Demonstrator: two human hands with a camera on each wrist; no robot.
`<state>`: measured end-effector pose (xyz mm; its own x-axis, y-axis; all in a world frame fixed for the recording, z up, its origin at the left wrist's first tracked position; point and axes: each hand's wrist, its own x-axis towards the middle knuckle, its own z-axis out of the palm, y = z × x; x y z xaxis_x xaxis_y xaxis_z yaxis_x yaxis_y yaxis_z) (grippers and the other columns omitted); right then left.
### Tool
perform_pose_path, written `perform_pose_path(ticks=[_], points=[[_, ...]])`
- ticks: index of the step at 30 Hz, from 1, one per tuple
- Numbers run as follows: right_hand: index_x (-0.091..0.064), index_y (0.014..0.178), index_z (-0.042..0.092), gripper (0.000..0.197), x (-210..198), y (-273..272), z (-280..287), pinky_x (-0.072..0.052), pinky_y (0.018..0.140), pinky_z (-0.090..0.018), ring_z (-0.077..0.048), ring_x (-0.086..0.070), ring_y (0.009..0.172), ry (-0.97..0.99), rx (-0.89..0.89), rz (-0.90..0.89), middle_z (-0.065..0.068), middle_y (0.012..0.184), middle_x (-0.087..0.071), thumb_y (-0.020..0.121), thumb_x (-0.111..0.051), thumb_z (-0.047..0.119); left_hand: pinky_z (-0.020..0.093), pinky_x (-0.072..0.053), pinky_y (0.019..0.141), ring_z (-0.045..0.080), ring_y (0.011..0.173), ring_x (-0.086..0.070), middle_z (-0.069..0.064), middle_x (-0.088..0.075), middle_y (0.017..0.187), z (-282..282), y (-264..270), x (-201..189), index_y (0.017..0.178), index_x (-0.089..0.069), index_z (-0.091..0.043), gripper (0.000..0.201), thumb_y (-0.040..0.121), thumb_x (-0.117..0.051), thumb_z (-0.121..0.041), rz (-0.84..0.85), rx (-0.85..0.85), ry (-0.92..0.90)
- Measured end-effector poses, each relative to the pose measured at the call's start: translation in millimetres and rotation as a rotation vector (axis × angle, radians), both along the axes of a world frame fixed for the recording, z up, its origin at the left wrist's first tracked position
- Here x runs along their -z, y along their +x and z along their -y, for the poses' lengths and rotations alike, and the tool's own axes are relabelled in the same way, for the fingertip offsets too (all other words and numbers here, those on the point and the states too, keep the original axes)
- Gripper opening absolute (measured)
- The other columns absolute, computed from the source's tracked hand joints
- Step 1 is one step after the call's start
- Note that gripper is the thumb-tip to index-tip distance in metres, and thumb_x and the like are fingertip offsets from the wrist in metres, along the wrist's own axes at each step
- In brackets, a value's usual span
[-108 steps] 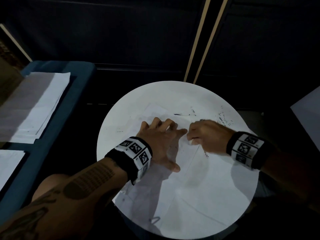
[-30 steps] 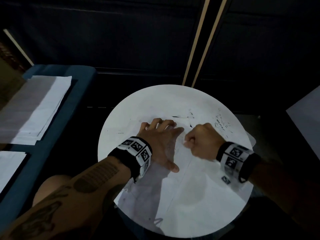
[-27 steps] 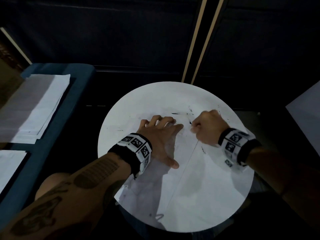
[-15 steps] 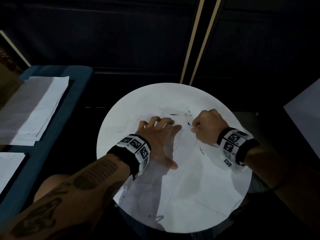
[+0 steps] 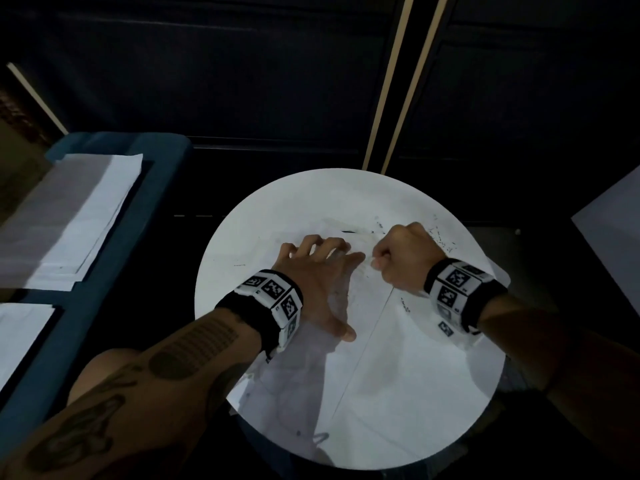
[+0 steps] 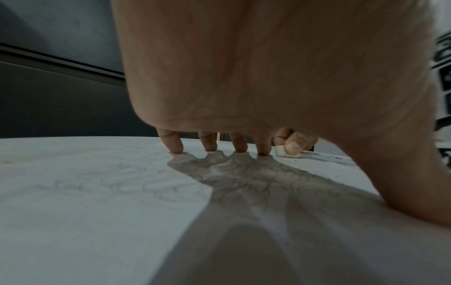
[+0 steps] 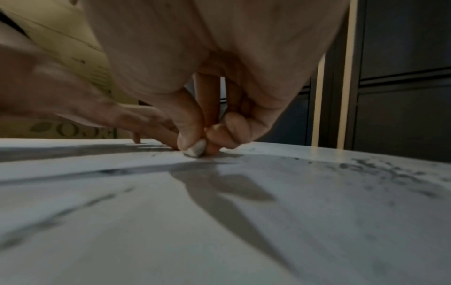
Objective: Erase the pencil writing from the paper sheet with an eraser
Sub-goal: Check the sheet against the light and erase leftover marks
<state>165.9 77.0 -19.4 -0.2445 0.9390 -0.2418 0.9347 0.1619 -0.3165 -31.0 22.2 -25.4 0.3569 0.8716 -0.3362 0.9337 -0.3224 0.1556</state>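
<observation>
Having been shifted toward the frame's top, the eraser (image 7: pixel 195 149) is being pinched by the right hand (image 5: pixel 403 259) while the sheet (image 5: pixel 398 358) is being pinned by the left hand's (image 5: pixel 320 275) spread fingers; faint writing (image 6: pixel 158 190) is remaining.

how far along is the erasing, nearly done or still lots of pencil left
Partly done, by the look of it. Dark eraser crumbs scattered on the round table suggest rubbing has taken place. In hand: the right hand pinches a small white eraser against the paper sheet, while the left hand presses it flat. Left: faint pencil loops near the left palm remain.
</observation>
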Motion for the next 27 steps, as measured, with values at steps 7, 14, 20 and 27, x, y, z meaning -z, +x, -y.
perform_pose_path(ticks=[7, 14, 20, 27], points=[[-0.076, 0.069, 0.016, 0.02, -8.5, 4.4, 36.0, -0.049, 0.075, -0.023, -0.017, -0.061, 0.065, -0.001, -0.101, -0.22, 0.001, 0.058, -0.066, 0.087, -0.079, 0.022, 0.054, -0.022, 0.115, 0.025, 0.15, -0.015, -0.015, -0.014, 0.164, -3.1, 2.5, 2.9, 0.157, -0.011, -0.047, 0.129, 0.05, -0.067, -0.093, -0.046, 0.013, 0.042], [-0.067, 0.064, 0.01, 0.027, 11.6, 12.4, 48.0, -0.048, 0.063, -0.024, -0.015, -0.046, 0.056, -0.002, -0.149, -0.246, -0.005, 0.055, -0.055, 0.088, -0.076, 0.019, 0.06, -0.008, 0.126, 0.021, 0.161, -0.002, -0.009, -0.002, 0.175, 3.2, 3.3, 8.3, 0.163, -0.009, -0.034, 0.123, 0.067, -0.039, -0.104, -0.03, 0.049, 0.03], [-0.066, 0.071, 0.012, 0.022, 9.7, 5.4, 48.3, -0.057, 0.068, -0.038, -0.018, -0.059, 0.068, 0.024, -0.256, -0.133, -0.006, 0.068, -0.064, 0.088, -0.069, 0.027, 0.06, 0.007, 0.127, 0.014, 0.157, 0.026, -0.016, 0.03, 0.169, 5.3, -15.0, 11.1, 0.161, 0.019, -0.045, 0.145, 0.054, -0.062, -0.102, -0.062, 0.09, -0.115], [-0.051, 0.052, 0.029, 0.039, 1.5, -14.2, 40.9, -0.057, 0.064, -0.04, -0.02, -0.058, 0.066, -0.032, -0.37, -0.017, 0.007, 0.063, -0.052, 0.083, -0.066, 0.011, 0.073, 0.008, 0.12, 0.014, 0.157, 0.026, -0.016, 0.027, 0.17, 2.5, -11.7, 8.6, 0.156, 0.013, -0.059, 0.137, 0.053, -0.068, -0.097, -0.079, 0.08, -0.136]])
